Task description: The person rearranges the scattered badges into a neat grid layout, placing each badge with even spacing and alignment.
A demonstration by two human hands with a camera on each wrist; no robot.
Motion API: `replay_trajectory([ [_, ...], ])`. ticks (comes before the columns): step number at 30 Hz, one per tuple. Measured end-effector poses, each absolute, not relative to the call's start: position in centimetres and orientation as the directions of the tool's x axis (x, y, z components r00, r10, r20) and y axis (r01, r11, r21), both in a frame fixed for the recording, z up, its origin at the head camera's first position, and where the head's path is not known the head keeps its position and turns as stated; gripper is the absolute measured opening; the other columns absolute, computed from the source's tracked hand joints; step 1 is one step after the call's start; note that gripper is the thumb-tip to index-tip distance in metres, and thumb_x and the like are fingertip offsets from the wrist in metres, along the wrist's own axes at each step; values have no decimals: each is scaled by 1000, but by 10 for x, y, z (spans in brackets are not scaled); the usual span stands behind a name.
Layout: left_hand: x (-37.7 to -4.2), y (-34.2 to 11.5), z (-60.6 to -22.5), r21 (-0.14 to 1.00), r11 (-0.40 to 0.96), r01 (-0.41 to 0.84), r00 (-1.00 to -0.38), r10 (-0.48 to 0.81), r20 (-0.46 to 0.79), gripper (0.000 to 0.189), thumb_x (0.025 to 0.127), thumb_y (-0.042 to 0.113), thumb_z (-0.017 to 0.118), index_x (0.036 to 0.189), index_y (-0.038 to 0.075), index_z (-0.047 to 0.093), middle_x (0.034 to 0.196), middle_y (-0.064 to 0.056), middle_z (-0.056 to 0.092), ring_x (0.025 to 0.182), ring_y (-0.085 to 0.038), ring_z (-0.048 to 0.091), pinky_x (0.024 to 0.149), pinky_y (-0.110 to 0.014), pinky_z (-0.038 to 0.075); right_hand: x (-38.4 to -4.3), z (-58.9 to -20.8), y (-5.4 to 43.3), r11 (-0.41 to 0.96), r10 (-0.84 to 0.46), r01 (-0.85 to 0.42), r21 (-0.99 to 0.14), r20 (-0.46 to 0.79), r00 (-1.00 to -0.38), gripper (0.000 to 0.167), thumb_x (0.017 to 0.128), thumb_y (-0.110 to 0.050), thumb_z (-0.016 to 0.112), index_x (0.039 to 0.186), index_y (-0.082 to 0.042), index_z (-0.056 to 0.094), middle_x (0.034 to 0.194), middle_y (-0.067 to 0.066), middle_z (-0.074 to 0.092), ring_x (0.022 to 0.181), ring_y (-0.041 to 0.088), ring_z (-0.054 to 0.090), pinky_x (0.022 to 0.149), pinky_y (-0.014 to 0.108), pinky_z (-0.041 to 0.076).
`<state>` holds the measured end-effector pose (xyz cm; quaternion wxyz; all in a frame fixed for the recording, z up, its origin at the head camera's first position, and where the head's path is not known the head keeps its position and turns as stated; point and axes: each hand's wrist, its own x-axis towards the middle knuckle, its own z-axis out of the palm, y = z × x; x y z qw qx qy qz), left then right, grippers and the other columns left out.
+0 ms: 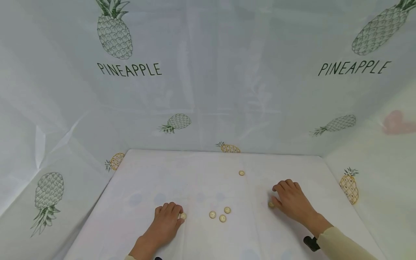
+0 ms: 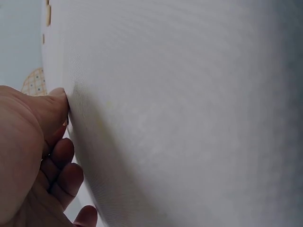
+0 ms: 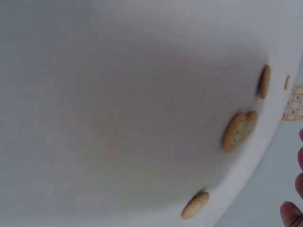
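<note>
In the head view, my left hand [image 1: 165, 224] rests low over the white tabletop, thumb and index finger at the edges of a small round biscuit [image 1: 183, 216]. The left wrist view has the left hand [image 2: 35, 151] with its thumb tip down at the cloth and the other fingers bent; the biscuit is hidden there. On the right, my right hand [image 1: 292, 200] hovers with spread, loosely bent fingers. Its thumb overlaps another biscuit [image 1: 271, 204]. Several fingertips [image 3: 299, 182] show at the edge of the right wrist view, apart from the biscuits.
Between the hands lie three more biscuits, one to the left [image 1: 212, 214], a front one [image 1: 222, 218] and a rear one [image 1: 227, 209]. A single biscuit [image 1: 242, 173] lies farther back. Pineapple-printed cloth [image 1: 208, 90] hangs behind and beside the white-covered table [image 1: 169, 169].
</note>
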<state>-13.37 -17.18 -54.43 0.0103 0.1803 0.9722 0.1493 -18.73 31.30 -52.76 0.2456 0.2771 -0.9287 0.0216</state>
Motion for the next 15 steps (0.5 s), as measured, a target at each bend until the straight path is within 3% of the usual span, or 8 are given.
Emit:
replay_trajectory([
  [5,-135,-171,-546,287,898,332,-940,339,28,22,98,28,77,110,19,61,107,5,55,103,-18,49,99,-56,41,-181,-535,319,814,-565,-563,146,428,-705,32,82,-25,86,100,-9,65,98,4,62,94,26,54,81,48,46],
  [11,-134,-171,-546,303,896,325,-943,330,35,22,97,27,78,110,19,61,106,6,55,102,-18,50,98,-57,41,-180,-544,317,792,-603,-579,196,399,-690,25,95,-32,74,93,-11,62,91,2,58,89,23,50,82,46,46],
  [15,-134,-170,-546,307,895,322,-944,329,32,23,97,27,77,110,20,61,106,6,55,102,-17,49,99,-57,40,-180,-547,316,798,-600,-564,215,373,-707,26,94,-33,75,89,-13,60,88,-1,55,88,22,48,82,45,44],
])
